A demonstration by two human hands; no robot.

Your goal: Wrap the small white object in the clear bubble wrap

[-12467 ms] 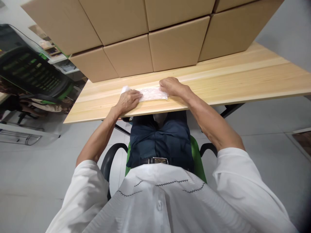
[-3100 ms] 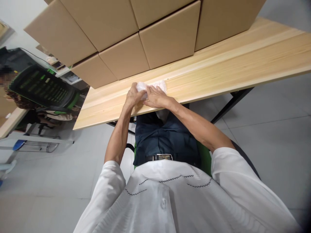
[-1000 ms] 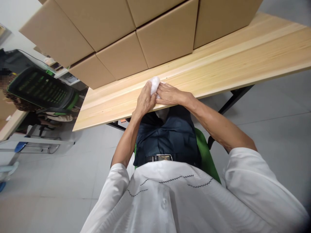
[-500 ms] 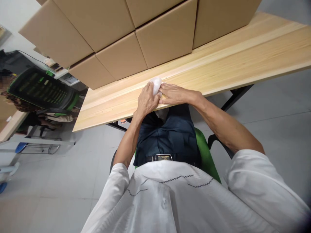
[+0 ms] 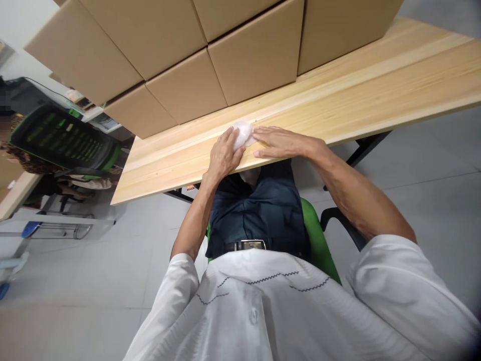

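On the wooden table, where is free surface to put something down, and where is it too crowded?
The table is bare to the right of the right hand, in front of the cardboard boxes. A smaller bare strip lies left of the left hand, towards the table's left end. It is crowded at the near edge, where both hands meet around the white bundle.
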